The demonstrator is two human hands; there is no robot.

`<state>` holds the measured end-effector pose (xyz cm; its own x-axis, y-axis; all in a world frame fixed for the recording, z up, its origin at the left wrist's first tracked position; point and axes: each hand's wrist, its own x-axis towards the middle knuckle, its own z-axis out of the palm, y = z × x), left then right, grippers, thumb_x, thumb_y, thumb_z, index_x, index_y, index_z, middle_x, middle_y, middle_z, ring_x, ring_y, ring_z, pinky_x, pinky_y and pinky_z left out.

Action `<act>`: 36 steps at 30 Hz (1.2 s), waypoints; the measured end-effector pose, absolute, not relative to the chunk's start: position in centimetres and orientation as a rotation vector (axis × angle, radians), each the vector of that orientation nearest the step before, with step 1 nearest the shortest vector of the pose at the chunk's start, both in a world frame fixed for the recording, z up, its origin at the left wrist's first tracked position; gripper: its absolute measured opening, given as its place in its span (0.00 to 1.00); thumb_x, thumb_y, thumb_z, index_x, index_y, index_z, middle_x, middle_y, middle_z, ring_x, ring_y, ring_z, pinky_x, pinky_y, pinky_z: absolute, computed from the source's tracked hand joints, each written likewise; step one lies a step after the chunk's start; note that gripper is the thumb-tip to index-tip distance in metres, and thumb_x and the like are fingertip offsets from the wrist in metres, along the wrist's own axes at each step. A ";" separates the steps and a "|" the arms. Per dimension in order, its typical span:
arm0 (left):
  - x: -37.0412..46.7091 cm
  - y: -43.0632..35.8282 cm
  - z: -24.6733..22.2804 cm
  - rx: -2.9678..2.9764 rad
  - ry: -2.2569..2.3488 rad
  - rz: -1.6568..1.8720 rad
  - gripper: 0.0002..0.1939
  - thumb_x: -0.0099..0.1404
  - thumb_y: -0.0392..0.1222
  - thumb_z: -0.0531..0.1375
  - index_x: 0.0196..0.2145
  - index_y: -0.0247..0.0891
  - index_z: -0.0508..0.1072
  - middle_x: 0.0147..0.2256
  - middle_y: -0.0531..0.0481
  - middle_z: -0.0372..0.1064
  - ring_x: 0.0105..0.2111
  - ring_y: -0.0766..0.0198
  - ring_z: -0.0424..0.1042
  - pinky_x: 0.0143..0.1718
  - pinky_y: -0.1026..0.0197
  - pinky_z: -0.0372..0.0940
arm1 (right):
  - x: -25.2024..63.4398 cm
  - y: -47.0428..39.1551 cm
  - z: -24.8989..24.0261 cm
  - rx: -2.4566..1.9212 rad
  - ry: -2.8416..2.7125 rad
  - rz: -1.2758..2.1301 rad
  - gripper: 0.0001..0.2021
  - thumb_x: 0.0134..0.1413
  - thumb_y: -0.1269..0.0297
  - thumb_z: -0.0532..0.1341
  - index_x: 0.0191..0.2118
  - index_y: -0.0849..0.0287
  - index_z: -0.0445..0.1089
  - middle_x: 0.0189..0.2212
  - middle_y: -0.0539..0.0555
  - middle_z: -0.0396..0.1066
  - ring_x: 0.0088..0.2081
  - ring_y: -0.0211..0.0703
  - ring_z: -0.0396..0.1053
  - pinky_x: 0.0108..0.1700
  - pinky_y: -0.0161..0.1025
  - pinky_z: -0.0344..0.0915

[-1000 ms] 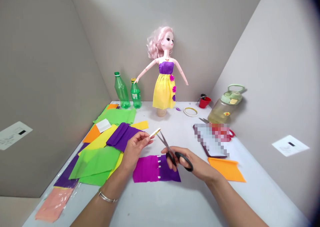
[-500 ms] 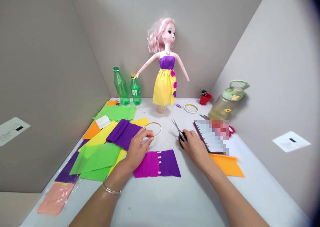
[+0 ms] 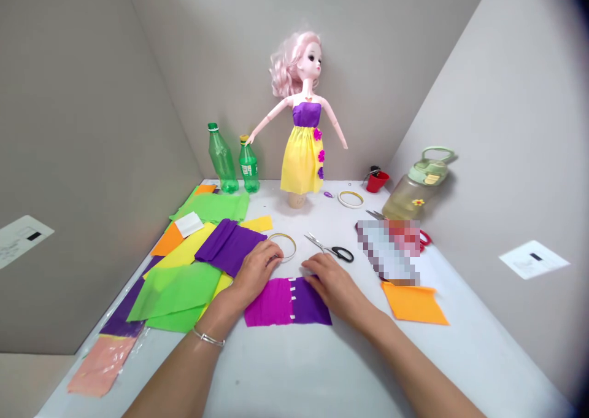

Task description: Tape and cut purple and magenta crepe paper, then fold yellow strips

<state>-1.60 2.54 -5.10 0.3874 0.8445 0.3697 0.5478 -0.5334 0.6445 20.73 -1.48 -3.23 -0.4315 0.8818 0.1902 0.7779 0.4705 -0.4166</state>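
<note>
Magenta sheet [image 3: 267, 301] and purple sheet [image 3: 309, 304] lay flat on table [image 3: 276, 369], side by side, short white strips [image 3: 293, 298] along seam. Left hand [image 3: 256, 269] pinched tape roll [image 3: 294, 247]; right hand [image 3: 335, 283], loosely open, was at purple sheet's far edge.

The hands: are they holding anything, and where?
The left hand holds the tape roll by its near edge. The right hand holds nothing that I can see.

Forearms [image 3: 179, 369] angled inward, fingers [image 3: 317, 264] bent
</note>
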 end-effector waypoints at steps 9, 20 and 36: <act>-1.1 0.4 -2.9 2.074 1.329 0.697 0.07 0.64 0.40 0.61 0.41 0.40 0.72 0.39 0.49 0.71 0.42 0.57 0.69 0.46 0.55 0.63 | 20.0 -2.1 -3.3 -1.359 -2.272 0.608 0.07 0.58 0.78 0.59 0.35 0.59 0.69 0.37 0.55 0.67 0.41 0.47 0.63 0.42 0.42 0.62; -1.3 0.0 -1.6 1.751 1.057 0.374 0.11 0.60 0.41 0.61 0.41 0.39 0.73 0.38 0.51 0.73 0.39 0.60 0.70 0.40 0.62 0.63 | 20.3 -2.3 -2.4 -1.303 -1.988 1.102 0.04 0.59 0.69 0.57 0.34 0.56 0.68 0.28 0.47 0.69 0.31 0.39 0.64 0.34 0.36 0.57; -1.7 0.5 -1.4 1.555 0.944 0.411 0.09 0.58 0.41 0.64 0.37 0.35 0.73 0.32 0.53 0.69 0.32 0.65 0.66 0.33 0.66 0.60 | 20.5 -2.0 -1.9 -1.235 -1.723 1.516 0.11 0.54 0.58 0.63 0.31 0.61 0.76 0.22 0.48 0.66 0.25 0.36 0.59 0.28 0.34 0.53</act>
<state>-1.69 0.47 -1.42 0.6071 0.7552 -0.2472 0.3333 0.0404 0.9420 20.52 -2.00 -1.92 -0.4426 0.8795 -0.1751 0.2860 -0.0466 -0.9571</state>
